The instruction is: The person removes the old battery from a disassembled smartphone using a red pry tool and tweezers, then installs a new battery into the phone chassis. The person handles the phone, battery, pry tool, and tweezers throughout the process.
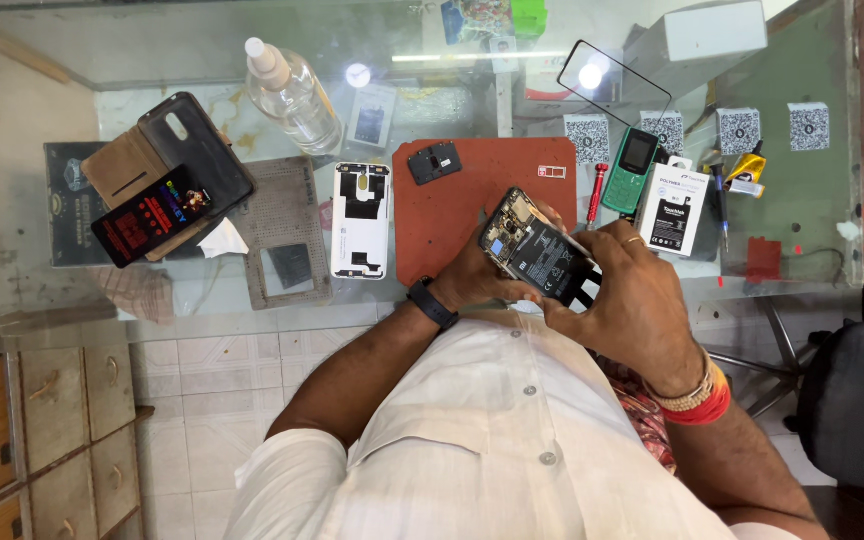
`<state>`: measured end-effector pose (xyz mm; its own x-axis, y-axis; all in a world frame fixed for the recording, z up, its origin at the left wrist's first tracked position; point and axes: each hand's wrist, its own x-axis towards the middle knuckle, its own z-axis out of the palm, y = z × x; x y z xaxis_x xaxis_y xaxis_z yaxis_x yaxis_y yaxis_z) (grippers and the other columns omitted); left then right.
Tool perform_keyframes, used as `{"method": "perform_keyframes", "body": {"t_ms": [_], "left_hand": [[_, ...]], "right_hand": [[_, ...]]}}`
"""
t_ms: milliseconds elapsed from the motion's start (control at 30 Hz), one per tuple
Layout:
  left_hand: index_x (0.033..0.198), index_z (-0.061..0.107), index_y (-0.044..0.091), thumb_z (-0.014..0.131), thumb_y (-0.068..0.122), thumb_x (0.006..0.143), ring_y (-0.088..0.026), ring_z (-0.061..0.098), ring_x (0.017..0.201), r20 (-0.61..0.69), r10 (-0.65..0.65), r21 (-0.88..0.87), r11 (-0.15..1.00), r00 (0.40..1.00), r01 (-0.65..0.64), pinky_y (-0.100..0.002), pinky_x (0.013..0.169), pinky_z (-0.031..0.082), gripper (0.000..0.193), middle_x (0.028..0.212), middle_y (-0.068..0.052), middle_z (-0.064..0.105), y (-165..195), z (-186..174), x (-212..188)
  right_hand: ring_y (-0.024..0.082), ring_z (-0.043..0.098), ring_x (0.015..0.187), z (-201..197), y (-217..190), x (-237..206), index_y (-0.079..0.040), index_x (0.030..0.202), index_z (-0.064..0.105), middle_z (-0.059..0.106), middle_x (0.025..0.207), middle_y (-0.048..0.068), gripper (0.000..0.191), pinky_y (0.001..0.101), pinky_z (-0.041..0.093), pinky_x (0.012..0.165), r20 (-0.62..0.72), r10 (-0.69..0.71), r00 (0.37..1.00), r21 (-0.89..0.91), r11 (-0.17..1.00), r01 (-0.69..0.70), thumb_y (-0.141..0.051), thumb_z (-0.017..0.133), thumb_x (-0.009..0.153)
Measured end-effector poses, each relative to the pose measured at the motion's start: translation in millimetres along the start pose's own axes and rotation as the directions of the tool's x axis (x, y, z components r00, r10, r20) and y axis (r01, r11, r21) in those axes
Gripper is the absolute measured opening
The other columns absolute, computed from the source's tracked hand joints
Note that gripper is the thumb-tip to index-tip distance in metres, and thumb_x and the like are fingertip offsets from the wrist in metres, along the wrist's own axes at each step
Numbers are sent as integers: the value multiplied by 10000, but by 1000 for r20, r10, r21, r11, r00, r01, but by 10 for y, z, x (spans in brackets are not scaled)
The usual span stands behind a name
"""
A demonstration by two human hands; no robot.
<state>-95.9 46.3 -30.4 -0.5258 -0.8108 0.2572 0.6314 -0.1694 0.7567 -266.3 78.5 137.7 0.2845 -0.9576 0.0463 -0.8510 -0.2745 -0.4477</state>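
Packaging first, looking down from the head camera: a white box with a black panel [674, 209] stands on the glass table [72, 60] just right of a small green keypad phone [633, 170]. Four square black-and-white code stickers [738, 130] sit in a row along the right side of the glass. A dark packet with bright red and yellow print [149, 217] lies on a brown wallet case [167, 165] at the left, with a clear plastic bottle [292, 95] behind it.

Hard to read: the glass glares near the top and reflects stuff underneath, so the far items are mushy. The chair [857, 400] is cut off at the right edge.

The opened phone [537, 250] is above the near edge of the red work mat [487, 205], back cover off, black battery and circuit board showing. The left hand [472, 280] cradles it from below, fingers wrapped around its edge. The right hand [632, 295] grips its lower right end, fingers curled tight. A white back cover [361, 220] lies left of the mat.
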Motion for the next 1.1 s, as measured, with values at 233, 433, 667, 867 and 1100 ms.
{"method": "perform_keyframes", "body": {"t_ms": [233,433,667,867,1100], "left_hand": [[1450,470,85,997,258,698,-161,524,1392,18,-29,60,998,999,27,-366,1216,458,934,1428,-43,532,1,0,-23],[1436,479,73,1005,270,705,-161,564,1310,50,-67,20,998,997,66,-378,1195,493,921,1400,-83,591,24,32,-16],[1422,495,94,979,303,747,-151,552,1334,84,-16,4,1000,996,15,-353,1186,484,857,1366,-43,559,65,74,16],[1426,506,99,974,241,762,-157,549,1334,104,33,-3,999,994,-33,-363,1193,477,825,1324,-46,562,70,73,17],[1441,490,98,980,224,748,-151,543,1324,110,-16,-6,1000,994,16,-356,1187,480,857,1348,-42,552,12,53,11]], "right_hand": [[334,685,775,-2,-27,-79,67,1130,680,623,972,171,684,415,572,664,12,48,999,10,999,-48,-321,914,617],[312,657,750,-76,45,-55,45,1138,687,598,931,166,677,409,552,646,132,98,986,75,991,-109,-258,897,570],[324,640,773,-117,80,-35,59,1101,669,572,929,167,659,416,532,645,161,68,985,88,993,-82,-238,897,558],[304,622,740,-77,40,-83,46,1096,685,568,926,160,647,410,519,626,125,87,988,97,990,-99,-240,896,556],[280,576,680,-83,114,-94,48,1074,691,540,828,144,643,413,476,585,157,89,984,83,991,-102,-252,912,551]]}}
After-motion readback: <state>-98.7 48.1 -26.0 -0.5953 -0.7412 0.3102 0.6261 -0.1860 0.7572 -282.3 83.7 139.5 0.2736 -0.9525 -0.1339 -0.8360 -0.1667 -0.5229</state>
